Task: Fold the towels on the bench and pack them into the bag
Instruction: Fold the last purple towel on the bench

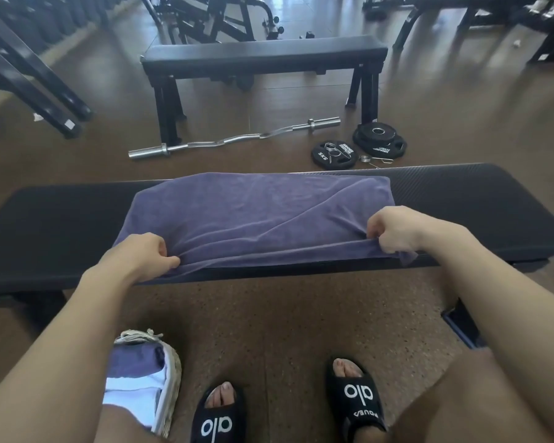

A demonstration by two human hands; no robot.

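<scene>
On the bench (61,219) before me a purple towel (256,215) lies spread across the padding, its near edge along the bench's front edge. My left hand (144,254) pinches the near left part of that edge, thumb and curled fingers gathering the cloth into small folds. My right hand (394,228) pinches the near right part the same way, and a corner of the towel hangs over the bench front just beside it. Creases run slantwise across the cloth between my hands. Down on the floor by my left leg stands the bag (170,378), open, with a purple towel and a white one folded inside. My feet wear black slides (360,394). Beyond the bench lie a curl bar (234,139) and weight plates (379,137), with a second bench (263,55) behind them.
</scene>
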